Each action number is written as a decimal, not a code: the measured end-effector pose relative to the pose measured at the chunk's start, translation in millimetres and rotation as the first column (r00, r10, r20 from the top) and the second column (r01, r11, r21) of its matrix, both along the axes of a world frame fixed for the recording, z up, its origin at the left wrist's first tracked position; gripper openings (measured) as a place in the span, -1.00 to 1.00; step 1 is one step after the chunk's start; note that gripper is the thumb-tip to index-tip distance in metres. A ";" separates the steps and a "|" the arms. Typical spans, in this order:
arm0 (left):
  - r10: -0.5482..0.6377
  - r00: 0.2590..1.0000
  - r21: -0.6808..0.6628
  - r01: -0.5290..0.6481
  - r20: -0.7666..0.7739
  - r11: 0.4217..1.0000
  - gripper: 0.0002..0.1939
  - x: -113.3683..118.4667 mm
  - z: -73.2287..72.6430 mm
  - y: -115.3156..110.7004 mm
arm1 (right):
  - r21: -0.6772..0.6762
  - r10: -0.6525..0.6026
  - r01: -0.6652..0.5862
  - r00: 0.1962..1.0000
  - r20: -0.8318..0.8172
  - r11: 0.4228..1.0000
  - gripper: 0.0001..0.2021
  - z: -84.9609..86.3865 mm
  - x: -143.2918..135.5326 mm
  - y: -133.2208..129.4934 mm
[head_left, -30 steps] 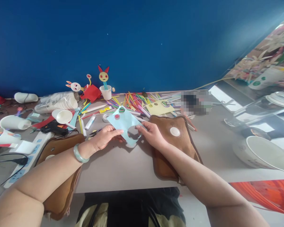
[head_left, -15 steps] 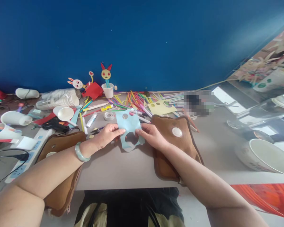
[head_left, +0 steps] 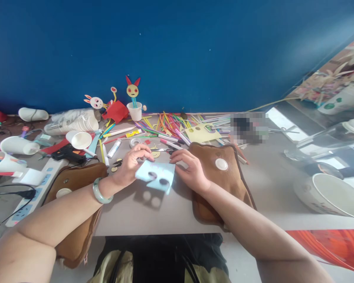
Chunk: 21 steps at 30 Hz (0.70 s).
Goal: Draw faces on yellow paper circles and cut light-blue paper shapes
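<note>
Along its near edge, the tabletop [head_left: 147, 222] lies bare between a left pouch [head_left: 73, 243] and a right pouch [head_left: 221, 184], each partly hidden by my forearms [head_left: 76, 208]. Above this room, my left hand [head_left: 132, 163] and right hand [head_left: 191, 169] flank the blurred, tilted blue sheet [head_left: 161, 171], fingers loosely curled; whether either grips it I cannot tell. Farther back, a pixelated patch [head_left: 249, 128] hides the ends of the straws [head_left: 168, 124].

I see blue paper with holes [head_left: 162, 173] tilted above the table [head_left: 147, 224], between the left hand [head_left: 131, 167] and the right hand [head_left: 191, 171]. From so far off, I can't tell which hand grips it. A brown pouch [head_left: 231, 182] lies under the right arm, near the front edge. By the back edge, a red-eared toy [head_left: 132, 90] pokes from a white cup [head_left: 135, 114].
</note>
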<state>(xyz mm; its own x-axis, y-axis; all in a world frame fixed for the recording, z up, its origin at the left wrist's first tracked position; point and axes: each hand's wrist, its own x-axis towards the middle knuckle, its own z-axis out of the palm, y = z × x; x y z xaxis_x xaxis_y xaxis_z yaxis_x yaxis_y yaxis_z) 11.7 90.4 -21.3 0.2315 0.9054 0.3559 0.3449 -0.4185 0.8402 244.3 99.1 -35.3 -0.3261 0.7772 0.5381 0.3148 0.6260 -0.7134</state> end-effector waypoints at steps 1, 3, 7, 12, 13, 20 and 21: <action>0.018 1.000 0.073 -0.017 -0.008 0.997 -0.91 -0.9 0.3 -0.4 | 0.041 0.006 -0.006 1.000 0.013 0.999 -0.87 -0.8 -0.2 -0.5; 0.056 0.998 0.178 -0.053 -0.014 0.983 -0.97 -1.8 0.3 -1.3 | 0.074 -0.002 -0.001 0.999 0.032 0.997 -0.85 -1.7 -0.3 -1.0; 0.052 0.998 0.218 -0.042 -0.041 0.975 -0.96 -1.7 -1.2 -3.8 | 0.056 -0.006 0.006 1.000 0.009 0.998 -0.89 -2.2 -0.1 0.0; -0.068 0.996 0.097 0.074 -0.058 0.993 -0.93 0.2 -2.4 -3.2 | -0.086 0.016 -0.014 1.000 0.024 0.996 -0.95 -3.8 0.1 1.0; -0.087 0.995 0.068 0.090 -0.041 0.994 -0.92 1.0 -2.3 -2.2 | -0.107 0.026 -0.022 0.999 0.035 0.994 -0.94 -4.1 0.3 1.4; -0.035 0.989 -0.271 0.073 0.143 0.960 -0.65 1.1 -6.0 9.3 | -0.193 -0.038 0.058 0.994 0.103 0.980 -0.81 -3.1 -0.6 4.5; -0.027 0.983 -0.298 0.081 0.179 0.951 -0.67 0.6 -7.8 10.9 | -0.209 -0.041 0.061 0.994 0.100 0.976 -0.79 -3.0 -1.4 4.6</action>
